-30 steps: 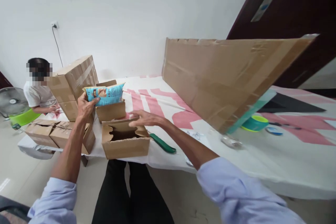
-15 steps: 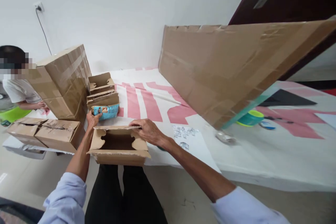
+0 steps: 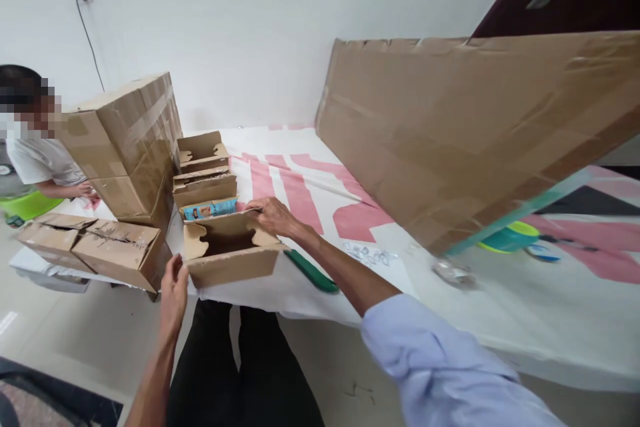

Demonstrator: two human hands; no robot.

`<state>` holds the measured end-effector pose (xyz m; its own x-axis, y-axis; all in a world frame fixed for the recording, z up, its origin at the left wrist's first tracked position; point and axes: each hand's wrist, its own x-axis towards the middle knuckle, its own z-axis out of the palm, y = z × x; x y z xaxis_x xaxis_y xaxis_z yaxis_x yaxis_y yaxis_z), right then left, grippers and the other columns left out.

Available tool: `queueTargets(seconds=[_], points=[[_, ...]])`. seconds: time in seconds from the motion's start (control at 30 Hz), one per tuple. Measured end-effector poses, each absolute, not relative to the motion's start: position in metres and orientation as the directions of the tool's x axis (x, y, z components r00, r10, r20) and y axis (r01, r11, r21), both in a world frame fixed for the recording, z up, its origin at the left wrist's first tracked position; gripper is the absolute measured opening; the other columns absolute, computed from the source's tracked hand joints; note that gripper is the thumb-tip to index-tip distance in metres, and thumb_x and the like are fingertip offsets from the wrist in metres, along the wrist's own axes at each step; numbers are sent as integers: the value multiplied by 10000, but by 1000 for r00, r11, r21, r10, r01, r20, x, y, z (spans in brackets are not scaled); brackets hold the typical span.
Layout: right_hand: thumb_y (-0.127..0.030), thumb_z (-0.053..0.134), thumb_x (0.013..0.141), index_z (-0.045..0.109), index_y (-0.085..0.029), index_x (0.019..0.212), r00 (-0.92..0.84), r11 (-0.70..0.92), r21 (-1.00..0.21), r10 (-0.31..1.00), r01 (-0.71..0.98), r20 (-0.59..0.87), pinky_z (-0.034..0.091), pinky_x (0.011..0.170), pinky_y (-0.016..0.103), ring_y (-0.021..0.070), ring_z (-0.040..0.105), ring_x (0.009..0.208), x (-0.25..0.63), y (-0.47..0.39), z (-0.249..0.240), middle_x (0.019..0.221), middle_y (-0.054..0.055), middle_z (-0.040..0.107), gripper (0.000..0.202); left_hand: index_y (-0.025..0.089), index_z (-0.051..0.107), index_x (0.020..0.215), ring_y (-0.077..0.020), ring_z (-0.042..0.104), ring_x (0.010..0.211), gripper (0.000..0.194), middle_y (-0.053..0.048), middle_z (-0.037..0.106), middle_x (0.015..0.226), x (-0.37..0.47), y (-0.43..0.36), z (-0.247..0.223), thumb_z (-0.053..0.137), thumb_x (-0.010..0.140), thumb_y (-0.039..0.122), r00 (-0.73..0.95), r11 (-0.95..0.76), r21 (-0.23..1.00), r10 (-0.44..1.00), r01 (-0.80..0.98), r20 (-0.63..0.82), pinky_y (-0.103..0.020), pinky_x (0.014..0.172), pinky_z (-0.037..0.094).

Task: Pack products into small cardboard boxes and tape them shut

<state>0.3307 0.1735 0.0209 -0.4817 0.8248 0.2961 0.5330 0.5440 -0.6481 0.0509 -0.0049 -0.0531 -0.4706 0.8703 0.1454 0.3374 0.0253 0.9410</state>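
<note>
At the center left of the frame, an open cardboard box (image 3: 233, 270) with stiff, ragged-edged flaps and curved notched tabs stands at the edge of a table (image 3: 500, 310) covered in smooth white sheeting with red patches. The person's right hand (image 3: 275, 217) pinches the box's rear flap near its right end. The left hand (image 3: 174, 290), fingers loosely curved and slightly spread, is at the box's left front corner; whether it touches cannot be told. A glossy, soft blue packet (image 3: 211, 209) lies behind the box, before 2 more brown boxes. A curved green handle (image 3: 314, 272) rests right of it. A broad, flat-faced cardboard panel (image 3: 450, 127) fills the upper right.
</note>
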Motion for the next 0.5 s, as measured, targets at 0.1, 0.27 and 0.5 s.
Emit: queueTargets(seconds=[0.1,0.27,0.5], points=[[-180,611,888,851,-278,932,-444,508,-648,852,567,278,505,818,302,267,749,965,315,188,22,1013,10,841,263,262,618,1176,-347,655,1192,362,-161,668,1252,71,-33,-51,664,882,468,-551,-10,826,740,564,386,-459,915,574],[-194,646,883,830,-274,1009,-351,427,-656,901,623,253,516,906,318,271,727,1050,280,203,29,1072,44,829,237,258,598,1099,-342,697,1083,350,-134,723,1106,109,0,-34,755,830,416,-331,-1,747,896,665,296,-455,956,526],[-313,718,867,644,-250,1417,-271,496,-730,868,470,415,559,993,409,277,667,1154,289,190,19,1368,120,686,558,244,586,1058,-358,728,1003,390,-130,766,1010,115,71,-22,798,825,473,-481,254,656,856,711,189,-391,838,471]])
